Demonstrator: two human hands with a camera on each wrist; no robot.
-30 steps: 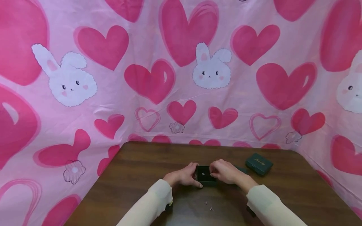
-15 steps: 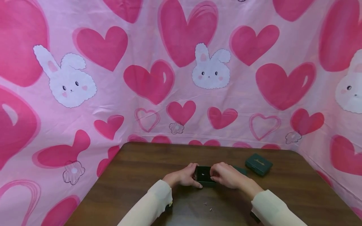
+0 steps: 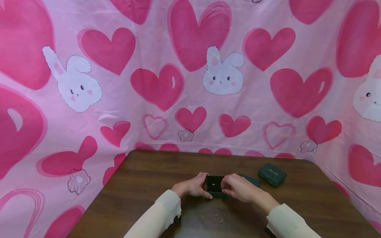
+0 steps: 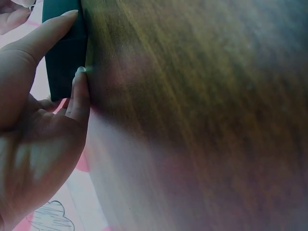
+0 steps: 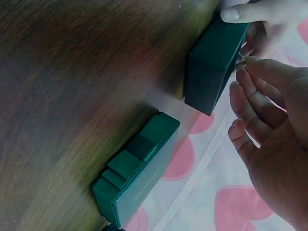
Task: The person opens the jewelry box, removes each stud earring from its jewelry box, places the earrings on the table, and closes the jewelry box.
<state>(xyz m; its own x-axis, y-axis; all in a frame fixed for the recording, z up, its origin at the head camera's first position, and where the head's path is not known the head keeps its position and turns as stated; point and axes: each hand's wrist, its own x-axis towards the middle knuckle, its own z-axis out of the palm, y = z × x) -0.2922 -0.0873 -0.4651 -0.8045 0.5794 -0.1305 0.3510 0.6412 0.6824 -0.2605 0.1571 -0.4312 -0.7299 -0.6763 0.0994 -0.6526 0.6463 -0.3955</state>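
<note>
My left hand (image 3: 196, 185) grips a dark green jewelry box (image 3: 216, 195) by its left end, with the thumb on its near side. The box lies open, showing a black lining with a small silvery earring on it. Over the box's right part is my right hand (image 3: 238, 186); its thumb and fingertips pinch a tiny stud earring (image 5: 244, 60), whose thin pin points toward the lining. Two more small stud earrings (image 3: 221, 221) lie on the table in front of the box. In the left wrist view, the green box (image 4: 65, 62) hides its own inside.
Beyond my right hand lies a green box lid (image 3: 251, 180), seen with a bow in the right wrist view. A second green jewelry box (image 3: 272, 173) with gold lettering stands farther right on the wooden table (image 3: 166, 165). Pink heart-patterned cloth (image 3: 190, 86) hangs behind.
The right hand has shifted slightly at the box, its forearm moving a little to the right and down. The left hand keeps its hold, and the box stays put.
</note>
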